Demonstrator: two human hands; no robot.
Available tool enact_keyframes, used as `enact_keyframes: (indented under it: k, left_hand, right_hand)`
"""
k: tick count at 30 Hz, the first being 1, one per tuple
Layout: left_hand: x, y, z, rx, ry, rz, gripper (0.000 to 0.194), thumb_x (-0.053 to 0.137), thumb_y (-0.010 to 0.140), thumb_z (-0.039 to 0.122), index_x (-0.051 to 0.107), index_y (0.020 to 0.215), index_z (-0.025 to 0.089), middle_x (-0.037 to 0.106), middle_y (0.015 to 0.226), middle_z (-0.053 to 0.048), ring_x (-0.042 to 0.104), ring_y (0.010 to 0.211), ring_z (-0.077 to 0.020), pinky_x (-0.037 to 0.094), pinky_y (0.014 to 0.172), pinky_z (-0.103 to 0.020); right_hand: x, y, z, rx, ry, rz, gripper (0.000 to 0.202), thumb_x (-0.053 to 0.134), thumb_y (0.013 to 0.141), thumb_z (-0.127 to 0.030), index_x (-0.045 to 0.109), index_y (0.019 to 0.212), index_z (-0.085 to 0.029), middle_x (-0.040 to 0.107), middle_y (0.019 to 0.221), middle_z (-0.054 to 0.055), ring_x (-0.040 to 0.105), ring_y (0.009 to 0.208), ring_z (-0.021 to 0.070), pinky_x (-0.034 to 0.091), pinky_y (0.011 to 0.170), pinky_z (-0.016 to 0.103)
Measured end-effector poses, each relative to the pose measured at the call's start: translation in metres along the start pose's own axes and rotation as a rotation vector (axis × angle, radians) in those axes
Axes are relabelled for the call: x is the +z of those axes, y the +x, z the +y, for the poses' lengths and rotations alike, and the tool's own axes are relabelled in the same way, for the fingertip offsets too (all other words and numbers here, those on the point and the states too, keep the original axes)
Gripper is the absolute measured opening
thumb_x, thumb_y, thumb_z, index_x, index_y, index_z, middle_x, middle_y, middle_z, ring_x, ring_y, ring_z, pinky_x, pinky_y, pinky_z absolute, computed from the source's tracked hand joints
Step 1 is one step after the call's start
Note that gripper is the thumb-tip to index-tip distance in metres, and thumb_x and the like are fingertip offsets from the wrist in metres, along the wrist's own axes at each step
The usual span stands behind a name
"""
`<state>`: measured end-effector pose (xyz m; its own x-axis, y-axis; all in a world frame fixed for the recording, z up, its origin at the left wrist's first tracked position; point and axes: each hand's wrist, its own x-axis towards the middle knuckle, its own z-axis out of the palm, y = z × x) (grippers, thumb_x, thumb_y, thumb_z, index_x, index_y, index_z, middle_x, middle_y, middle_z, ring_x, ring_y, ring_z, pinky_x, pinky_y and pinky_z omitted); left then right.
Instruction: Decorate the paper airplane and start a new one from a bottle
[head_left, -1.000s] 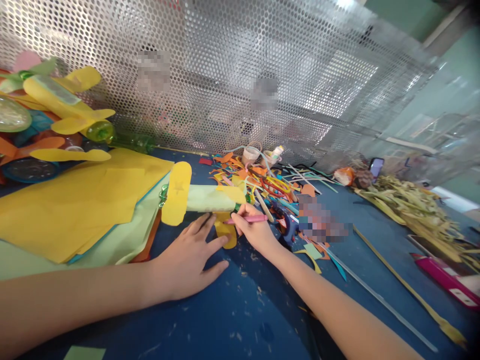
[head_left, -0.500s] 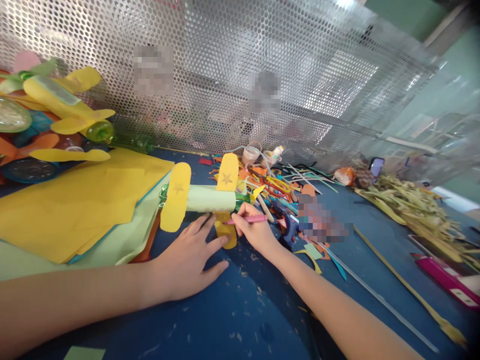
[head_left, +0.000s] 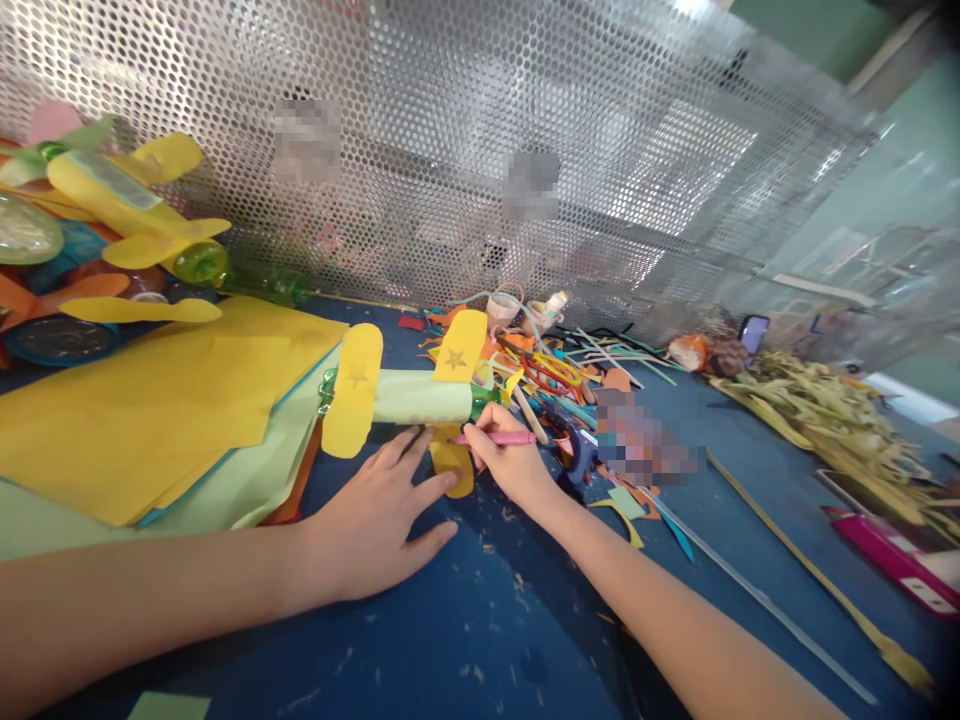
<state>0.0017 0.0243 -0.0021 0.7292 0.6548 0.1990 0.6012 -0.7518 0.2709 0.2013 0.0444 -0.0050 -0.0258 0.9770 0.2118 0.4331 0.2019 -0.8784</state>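
Note:
A green bottle wrapped in pale green paper (head_left: 420,397) lies on the blue table, with yellow rounded paper pieces attached. Two of these carry star shapes: the left piece (head_left: 352,390) and the upper right piece (head_left: 460,347). My right hand (head_left: 506,455) pinches a pink pen (head_left: 512,438), its tip over the lower yellow piece (head_left: 452,468). Beside it, my left hand (head_left: 382,515) lies with fingers spread, fingertips at that lower piece's left edge near the bottle.
Yellow and green paper sheets (head_left: 150,420) lie at left, below bottle crafts (head_left: 112,200). Behind stands a perforated metal screen (head_left: 420,130). Paper scraps, a blue glue gun (head_left: 579,450), a clear stick (head_left: 765,600), dry husks (head_left: 832,420) and a magenta box (head_left: 892,560) are at right.
The upper right yellow piece has tilted slightly to the right. The pen tip has shifted a little over the lower piece; my left hand has stayed put.

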Motion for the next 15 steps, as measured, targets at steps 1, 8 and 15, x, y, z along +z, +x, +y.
enact_keyframes:
  k: [1, 8, 15]
  left_hand:
    - [-0.0001, 0.0001, 0.0, 0.001, 0.001, -0.001, 0.048, 0.037, 0.088, 0.053, 0.05, 0.127, 0.027, 0.033, 0.144, -0.009, 0.022, 0.134, -0.0349, 0.028, 0.105, -0.053]
    - [0.0006, 0.0003, -0.0002, 0.003, 0.003, 0.003, 0.049, 0.037, 0.087, 0.054, 0.05, 0.127, 0.028, 0.033, 0.144, -0.01, 0.023, 0.134, -0.0359, 0.027, 0.105, -0.054]
    - [0.001, -0.0003, -0.0002, -0.002, -0.011, 0.014, 0.048, 0.038, 0.088, 0.053, 0.05, 0.126, 0.028, 0.031, 0.145, -0.009, 0.022, 0.134, -0.0351, 0.026, 0.106, -0.053]
  right_hand:
    - [-0.0003, -0.0001, -0.0003, -0.003, 0.002, -0.007, 0.021, 0.051, 0.082, -0.028, 0.039, 0.066, -0.023, 0.045, 0.044, -0.009, 0.047, 0.043, 0.0109, 0.043, 0.056, 0.024]
    - [-0.0003, 0.0001, -0.0025, -0.011, 0.007, -0.017, 0.02, 0.05, 0.082, -0.025, 0.038, 0.066, -0.023, 0.045, 0.043, -0.01, 0.045, 0.042, 0.0099, 0.04, 0.053, 0.022]
    - [0.0, -0.0006, -0.0026, 0.003, -0.006, -0.026, 0.02, 0.05, 0.081, -0.025, 0.038, 0.065, -0.022, 0.045, 0.043, -0.009, 0.044, 0.041, 0.0097, 0.038, 0.049, 0.021]
